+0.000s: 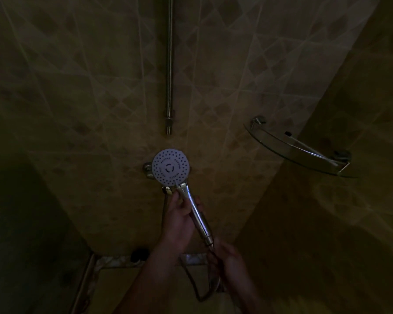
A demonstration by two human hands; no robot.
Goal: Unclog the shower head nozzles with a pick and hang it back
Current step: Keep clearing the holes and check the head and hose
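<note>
- The shower head point(170, 167) is held up before the tiled wall point(77, 98), its white round face turned toward the camera, rows of dark nozzles across it and a broken ring at its middle.
- Its chrome handle point(196, 211) slants down and to the right from the face.
- The left hand point(179, 219) is curled round the handle from the left, fingers up near the neck below the face.
- A thin pale pick point(176, 182) shows at the lower rim of the face, just above the left hand's fingertips; which fingers pinch it is too dark to tell.
- The right hand point(227, 260) is lower and to the right, at the bottom end of the handle where the hose point(192, 282) joins; its fingers look bent about the hose, but the dim light leaves the grip unclear, so I cannot tell.
- The hose loops down below both hands and back up.
- A vertical metal rail point(169, 64) runs down the wall above the shower head, ending apart from it.
- A tap fitting point(147, 169) sits on the wall behind the face, partly hidden by it.
- A glass corner shelf point(288, 152) with metal brackets is fixed at the wall corner to the right, well apart from the shower head.
- A dark round drain point(139, 254) lies at the foot of the wall, left of the left forearm.
</note>
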